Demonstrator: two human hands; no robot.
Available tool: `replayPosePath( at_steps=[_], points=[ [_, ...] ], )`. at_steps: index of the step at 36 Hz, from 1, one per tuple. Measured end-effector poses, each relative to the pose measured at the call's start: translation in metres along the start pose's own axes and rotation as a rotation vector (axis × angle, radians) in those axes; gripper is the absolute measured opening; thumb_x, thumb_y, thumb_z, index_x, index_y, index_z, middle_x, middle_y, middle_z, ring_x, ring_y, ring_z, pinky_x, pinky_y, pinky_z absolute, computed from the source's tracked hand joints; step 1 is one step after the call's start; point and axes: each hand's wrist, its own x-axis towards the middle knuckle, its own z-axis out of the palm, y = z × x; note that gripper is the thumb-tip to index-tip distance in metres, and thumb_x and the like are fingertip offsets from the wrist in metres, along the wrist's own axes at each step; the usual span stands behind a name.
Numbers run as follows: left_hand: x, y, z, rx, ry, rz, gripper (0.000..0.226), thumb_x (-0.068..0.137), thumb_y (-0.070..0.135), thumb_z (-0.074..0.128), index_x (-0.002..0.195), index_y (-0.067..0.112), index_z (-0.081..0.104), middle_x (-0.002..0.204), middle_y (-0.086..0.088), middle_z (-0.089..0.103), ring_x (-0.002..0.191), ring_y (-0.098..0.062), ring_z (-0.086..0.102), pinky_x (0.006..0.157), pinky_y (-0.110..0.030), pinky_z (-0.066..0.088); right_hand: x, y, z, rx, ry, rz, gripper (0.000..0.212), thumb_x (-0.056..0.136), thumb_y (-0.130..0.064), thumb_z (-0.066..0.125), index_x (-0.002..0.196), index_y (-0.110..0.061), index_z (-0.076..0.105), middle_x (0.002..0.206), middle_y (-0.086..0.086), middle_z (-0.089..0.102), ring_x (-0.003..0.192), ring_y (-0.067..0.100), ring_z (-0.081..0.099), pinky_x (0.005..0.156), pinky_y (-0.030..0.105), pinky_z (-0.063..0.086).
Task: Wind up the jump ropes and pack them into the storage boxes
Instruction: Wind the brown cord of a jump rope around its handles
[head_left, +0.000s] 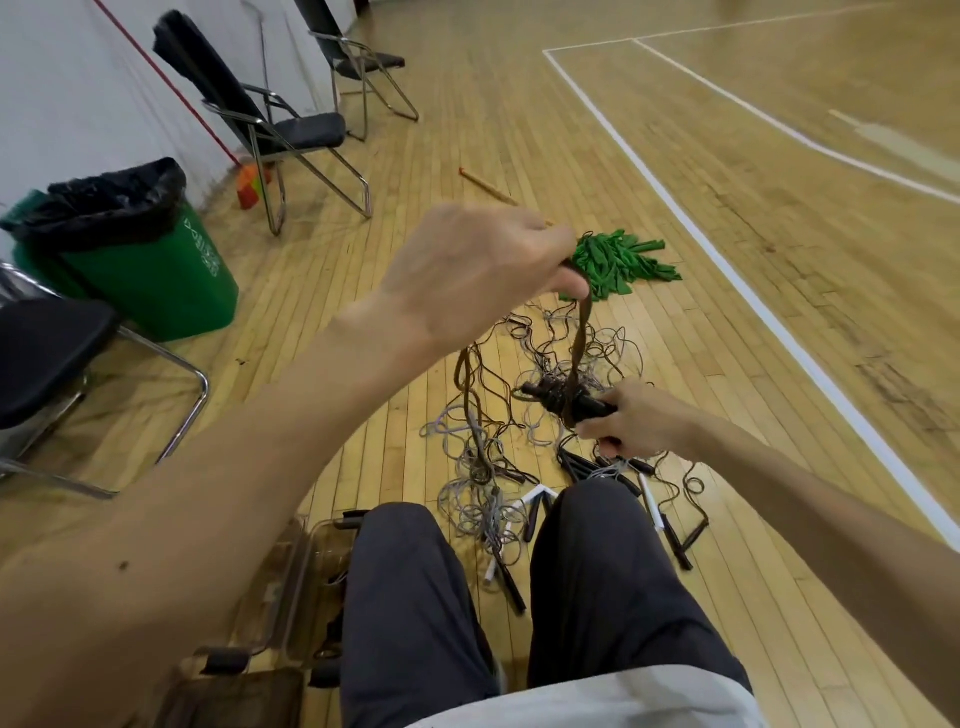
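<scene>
**Rope going round the handles**

The right hand (636, 418) grips the black handles (563, 402); above, the left hand (467, 270) pinches the brown rope (579, 338) taut. Tangled ropes (493, 467) sprawl below the grip, the clear storage box (291, 587) nearer the person's left knee, open floor (779, 208) beyond.
</scene>
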Motion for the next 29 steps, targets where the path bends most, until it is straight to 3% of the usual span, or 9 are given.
replayPosePath(
  at_steps=[3, 8, 11, 16, 19, 29],
  points=[
    [0.010, -0.005, 0.004, 0.010, 0.045, -0.031, 0.052, 0.090, 0.049, 0.053, 0.064, 0.004, 0.058, 0.049, -0.002, 0.051, 0.038, -0.015, 0.042, 0.040, -0.021, 0.034, -0.007, -0.009, 0.003, -0.065, -0.033, -0.034, 0.020, 0.095, -0.029, 0.068, 0.083, -0.014, 0.065, 0.056, -0.006, 0.064, 0.053, 0.014, 0.051, 0.056, 0.028, 0.040],
    [0.015, -0.021, 0.012, 0.093, 0.045, -0.161, 0.066, 0.083, 0.068, 0.048, 0.066, 0.005, 0.056, 0.051, 0.001, 0.043, 0.043, -0.016, 0.041, 0.044, -0.029, 0.041, -0.014, -0.018, 0.007, -0.103, -0.062, -0.088, 0.023, 0.095, -0.030, 0.069, 0.077, -0.016, 0.065, 0.056, -0.005, 0.064, 0.047, 0.008, 0.052, 0.054, 0.024, 0.041],
    [0.012, -0.029, 0.016, 0.137, 0.035, -0.243, 0.071, 0.079, 0.078, 0.046, 0.065, 0.008, 0.054, 0.052, 0.002, 0.040, 0.046, -0.016, 0.039, 0.048, -0.030, 0.037, -0.020, -0.021, 0.010, -0.164, -0.081, -0.149, 0.025, 0.095, -0.030, 0.068, 0.075, -0.016, 0.065, 0.058, -0.005, 0.064, 0.047, 0.006, 0.052, 0.055, 0.022, 0.041],
    [0.008, -0.038, 0.023, 0.199, -0.055, -0.399, 0.068, 0.077, 0.080, 0.050, 0.072, 0.012, 0.052, 0.056, 0.004, 0.037, 0.055, -0.018, 0.045, 0.056, -0.031, 0.033, -0.031, -0.031, 0.013, -0.250, -0.112, -0.244, 0.034, 0.094, -0.037, 0.068, 0.074, -0.009, 0.069, 0.061, -0.002, 0.063, 0.052, 0.011, 0.052, 0.060, 0.028, 0.043],
    [0.004, -0.046, 0.031, 0.190, -0.110, -0.502, 0.067, 0.077, 0.079, 0.052, 0.074, 0.012, 0.050, 0.058, 0.004, 0.036, 0.060, -0.016, 0.043, 0.060, -0.030, 0.031, -0.041, -0.040, 0.013, -0.227, -0.134, -0.308, 0.034, 0.094, -0.036, 0.068, 0.066, -0.018, 0.063, 0.059, -0.004, 0.061, 0.048, 0.007, 0.050, 0.054, 0.021, 0.039],
    [-0.029, -0.053, 0.065, 0.114, -0.304, -0.747, 0.071, 0.074, 0.081, 0.053, 0.069, 0.011, 0.051, 0.061, 0.001, 0.046, 0.054, -0.012, 0.043, 0.047, -0.022, 0.030, -0.066, -0.062, 0.005, 0.013, -0.188, -0.548, 0.031, 0.097, -0.025, 0.068, 0.067, -0.019, 0.062, 0.058, -0.001, 0.057, 0.051, 0.014, 0.049, 0.051, 0.019, 0.036]
  ],
)
